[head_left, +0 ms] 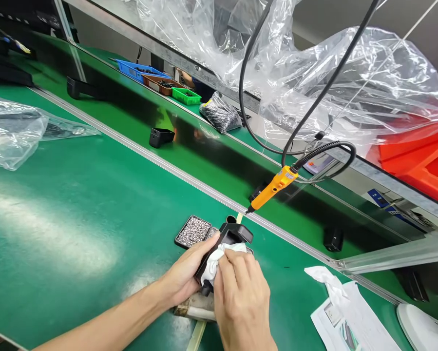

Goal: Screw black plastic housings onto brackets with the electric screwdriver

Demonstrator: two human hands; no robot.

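My left hand (187,269) grips a black plastic housing (224,235) from its left side, holding it tilted above the green bench. A crumpled white cloth (215,261) is pinched in my right hand (242,292) and pressed against the housing's face. Just behind the housing lies a black tray (193,231) of small metal screws, partly covered by it. Below my hands a worn block with a pale wrapping (200,308) rests on the bench.
A yellow electric screwdriver (273,190) hangs on its cable beyond my hands. Black parts (161,137) sit on the conveyor behind the metal rail. Clear plastic bags (10,129) lie at left. At right are a printed sheet (365,317) and another white cloth (328,282).
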